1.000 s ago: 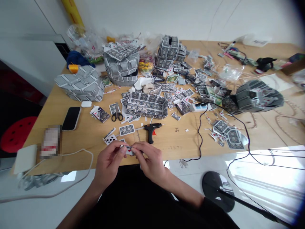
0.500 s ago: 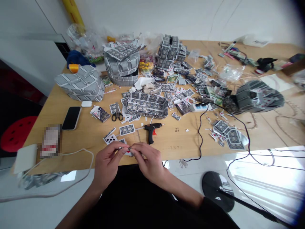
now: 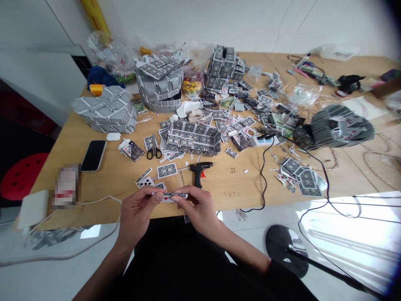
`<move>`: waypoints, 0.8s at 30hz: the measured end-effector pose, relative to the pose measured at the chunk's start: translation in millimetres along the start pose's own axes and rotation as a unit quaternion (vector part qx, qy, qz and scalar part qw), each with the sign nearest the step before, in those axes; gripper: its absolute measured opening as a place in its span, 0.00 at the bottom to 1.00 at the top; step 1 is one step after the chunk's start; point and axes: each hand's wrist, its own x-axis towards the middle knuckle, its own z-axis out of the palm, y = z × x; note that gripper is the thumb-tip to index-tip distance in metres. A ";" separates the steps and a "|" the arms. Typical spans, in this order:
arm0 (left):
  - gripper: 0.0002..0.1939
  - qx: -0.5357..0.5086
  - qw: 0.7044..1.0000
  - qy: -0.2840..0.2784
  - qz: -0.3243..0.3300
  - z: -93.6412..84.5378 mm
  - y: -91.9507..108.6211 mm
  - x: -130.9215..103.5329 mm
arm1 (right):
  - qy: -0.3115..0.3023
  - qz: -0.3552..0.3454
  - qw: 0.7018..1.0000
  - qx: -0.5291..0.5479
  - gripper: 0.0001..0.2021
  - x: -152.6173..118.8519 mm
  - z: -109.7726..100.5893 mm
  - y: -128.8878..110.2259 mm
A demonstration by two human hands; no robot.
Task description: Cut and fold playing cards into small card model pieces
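A playing card [image 3: 167,199] with a red diamond is pinched between my two hands at the table's front edge, its upper edge folded over. My left hand [image 3: 137,211] grips its left part, thumb in front. At the right part, my right hand [image 3: 200,209] holds it between thumb and fingers. Just beyond lie a patterned card [image 3: 167,170] and a spade card [image 3: 145,182]. A black glue gun [image 3: 198,172] with an orange trigger rests beyond my right hand. Black scissors [image 3: 154,153] lie farther back, left of an open card-covered box [image 3: 193,139].
A phone [image 3: 94,155] lies at the left. Card-covered shapes [image 3: 108,109] stand along the back, with loose cards around them. A power strip [image 3: 263,141] with black cables sits right of centre. A white cable [image 3: 94,244] hangs at the front left.
My hands have moved slightly apart, and more of the card with its red diamond and folded edge now shows between them.
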 end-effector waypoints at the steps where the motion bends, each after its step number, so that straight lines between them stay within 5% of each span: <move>1: 0.04 0.000 1.000 -0.002 0.004 0.0 0.2 -0.1 | -0.002 0.016 1.000 0.017 0.11 -0.3 -0.3 0.7; 14: 0.09 0.029 0.994 -0.014 0.101 -6.0 3.8 -6.5 | 0.005 0.059 0.989 0.132 0.11 2.7 -2.0 -10.0; 24: 0.07 0.065 0.986 -0.066 0.137 2.0 13.7 -4.0 | 0.006 -0.076 0.997 0.008 0.04 0.7 -4.7 -9.2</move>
